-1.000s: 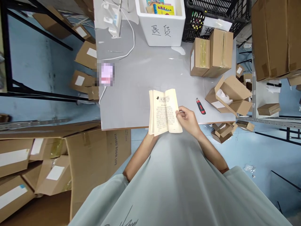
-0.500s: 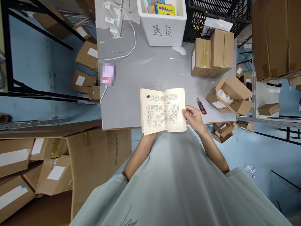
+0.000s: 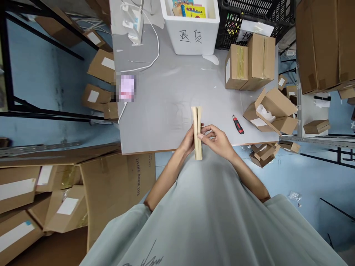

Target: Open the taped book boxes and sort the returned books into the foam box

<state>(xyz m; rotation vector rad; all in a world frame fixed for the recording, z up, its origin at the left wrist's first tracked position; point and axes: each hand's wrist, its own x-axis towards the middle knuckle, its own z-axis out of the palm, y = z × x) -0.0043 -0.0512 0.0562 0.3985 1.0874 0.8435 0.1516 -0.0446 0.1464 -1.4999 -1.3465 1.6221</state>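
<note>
Cream-coloured page edges face up from a thick paper book, folded almost together with a narrow gap down its middle; it is held at the table's near edge, in front of the wearer's pale grey-green cloth shirt. At the book's nine o'clock, the left hand grips it, its fingers partly hidden behind; at three o'clock, the right hand holds it too, thumb against the pages and fingers curled.

Clockwise around the book on the grey-topped table: a white straight-sided tub with black handwritten characters at twelve, two tape-sealed brown cardboard cartons between one and two, an open brown cardboard box with white stuffing between two and three, a red-and-black utility knife near three, and a blurred pinkish-purple object at ten. A large brown cardboard box stands towards eight, beyond the table edge.
</note>
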